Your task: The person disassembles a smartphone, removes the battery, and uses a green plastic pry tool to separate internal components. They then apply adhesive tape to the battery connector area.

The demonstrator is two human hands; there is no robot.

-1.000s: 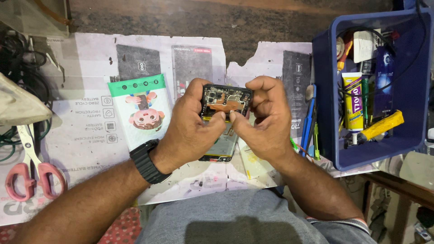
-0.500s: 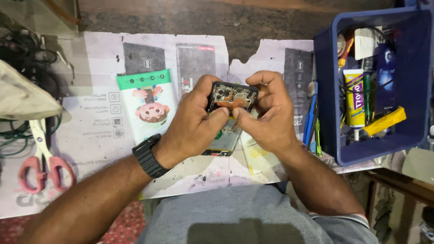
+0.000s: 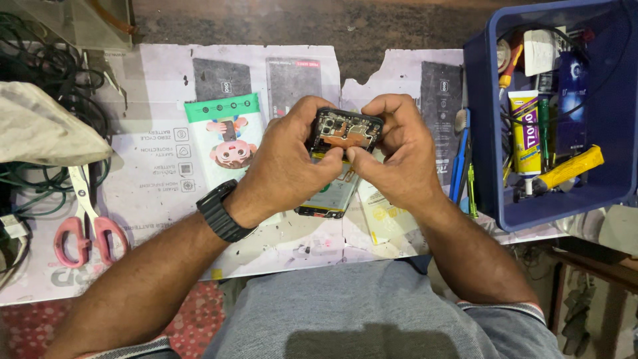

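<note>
Left hand (image 3: 289,169) and right hand (image 3: 399,156) both pinching one opened phone (image 3: 342,143), back cover off, boards exposed, held above table (image 3: 153,173) centre. Thumbs pressing near its lower edge. Likely light, stiff, fragile inside: grip by outer frame, not boards. Left: one green-topped packet (image 3: 222,136), one pair of pink-handled scissors (image 3: 83,219). Right: one blue crate (image 3: 598,113) with one yellow-handled tool (image 3: 565,169), one glue tube (image 3: 525,133).
</note>
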